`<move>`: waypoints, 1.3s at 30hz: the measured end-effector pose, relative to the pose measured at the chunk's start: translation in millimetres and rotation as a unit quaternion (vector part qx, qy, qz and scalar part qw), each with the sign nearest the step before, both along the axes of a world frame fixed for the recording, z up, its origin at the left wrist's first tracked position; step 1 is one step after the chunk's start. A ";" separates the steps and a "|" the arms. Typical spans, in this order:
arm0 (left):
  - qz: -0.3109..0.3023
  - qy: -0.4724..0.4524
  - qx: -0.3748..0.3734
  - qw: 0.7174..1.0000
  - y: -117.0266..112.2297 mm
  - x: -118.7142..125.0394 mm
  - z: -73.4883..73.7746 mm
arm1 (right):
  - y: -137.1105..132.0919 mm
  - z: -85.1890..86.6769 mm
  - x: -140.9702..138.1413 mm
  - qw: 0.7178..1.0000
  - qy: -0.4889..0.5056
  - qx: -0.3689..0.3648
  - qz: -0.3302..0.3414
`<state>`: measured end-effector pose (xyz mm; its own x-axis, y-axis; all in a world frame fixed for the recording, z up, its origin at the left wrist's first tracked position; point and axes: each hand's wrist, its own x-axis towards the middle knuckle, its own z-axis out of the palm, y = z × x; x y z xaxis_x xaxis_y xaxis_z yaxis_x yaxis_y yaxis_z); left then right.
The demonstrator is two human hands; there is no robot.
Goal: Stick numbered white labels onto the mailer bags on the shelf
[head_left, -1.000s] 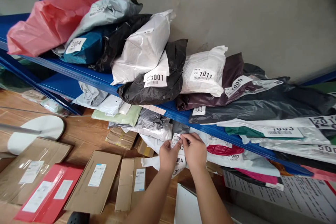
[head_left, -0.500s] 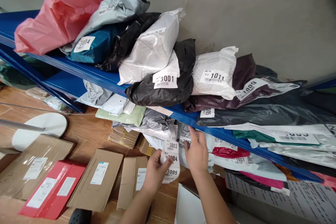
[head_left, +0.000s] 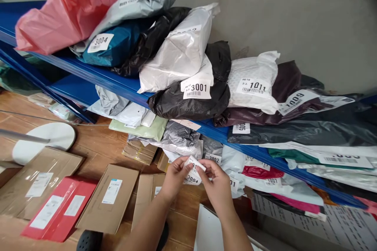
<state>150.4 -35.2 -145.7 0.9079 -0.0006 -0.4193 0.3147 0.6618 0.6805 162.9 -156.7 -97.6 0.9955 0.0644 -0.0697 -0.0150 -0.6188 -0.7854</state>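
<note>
A strip of white barcode labels [head_left: 193,179] is pinched between my two hands, its top part bent over and the number 3004 readable lower down. My left hand [head_left: 176,177] grips the strip's left edge with thumb and fingers. At the upper right end, the thumb and fingers of my right hand [head_left: 216,178] are closed on the folded top label. Just behind them, on the lower shelf, lies a grey parcel bag [head_left: 212,147] with a 3002 label [head_left: 212,159]. Above hangs the edge of the blue shelf [head_left: 206,130].
On the upper shelf sit a black parcel [head_left: 188,106] labelled 3001, a white parcel [head_left: 253,72] and a pink bag [head_left: 64,15]. Cardboard boxes [head_left: 108,211] and a red parcel [head_left: 60,225] lie on the floor, near a round white base [head_left: 61,137].
My right hand has come down from the shelf edge beside the 3002 bag to the label strip and pinched its top. The strip is now bent over. The view has shifted slightly.
</note>
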 end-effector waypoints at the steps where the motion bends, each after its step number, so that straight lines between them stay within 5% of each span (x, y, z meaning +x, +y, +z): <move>1: 0.008 0.007 0.012 1.000 -1.1 1.9 -0.5 | 1.0 -3.7 2.3 1.000 -0.009 -0.009 -0.009; 10: 0.124 0.081 0.101 0.984 -8.5 27.8 -25.2 | 23.9 -18.2 37.8 0.982 -0.156 -0.107 0.028; 15: 0.057 0.082 0.084 0.992 -9.2 27.5 -25.8 | 25.9 -27.9 48.9 0.973 -0.186 -0.138 -0.009; 20: 0.018 0.081 0.160 0.984 -0.9 16.8 -19.8 | 24.0 -35.5 49.7 0.970 -0.190 -0.150 -0.025; 28: -0.067 -0.074 0.400 0.911 69.1 -29.0 3.9 | 31.3 -38.3 29.4 0.954 -0.236 -0.174 -0.057; 33: -0.018 -0.128 0.279 0.952 74.9 6.1 3.0 | 57.3 -16.2 19.1 0.956 -0.289 -0.056 0.008; 39: 0.052 -0.050 0.133 0.988 51.2 50.9 -6.6 | 64.8 -16.9 62.0 0.996 -0.082 0.016 -0.042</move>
<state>201.3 16.0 -152.2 0.9342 0.1937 -0.2996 0.1759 0.4805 0.8592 224.9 -91.9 -114.5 0.9952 -0.0210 0.0958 0.0646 -0.5953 -0.8009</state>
